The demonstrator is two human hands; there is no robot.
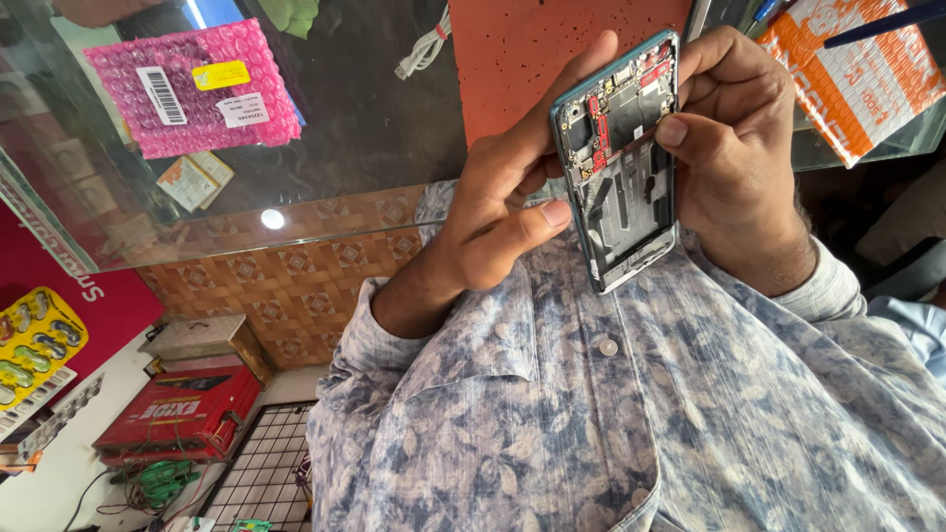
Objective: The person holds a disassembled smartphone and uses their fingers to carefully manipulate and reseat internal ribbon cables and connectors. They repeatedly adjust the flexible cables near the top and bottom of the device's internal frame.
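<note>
Bubble-wrap pouch [192, 89], pink with white labels, lies on the glass counter [374, 128] well left of the opened smartphone [621, 163]; a coiled white cable [424, 47] sits on the glass nearer the phone, just beside a red mat [532, 54]. Left hand [498, 212] cradles the phone's left edge: fingers curled behind the frame, thumb pressed against its lower left side. The phone is held upright above the person's blue-patterned shirt [591, 414], back cover off, circuit board and red connectors exposed, teal frame around it. Right hand [744, 148] grips the right edge, fingers wrapped over the top corner, thumb tip pressed onto the board mid-phone. Right of that hand, an orange-and-white package [857, 79] rests on the counter. Far below left of the phone, a red battery [182, 409] stands on the floor.
</note>
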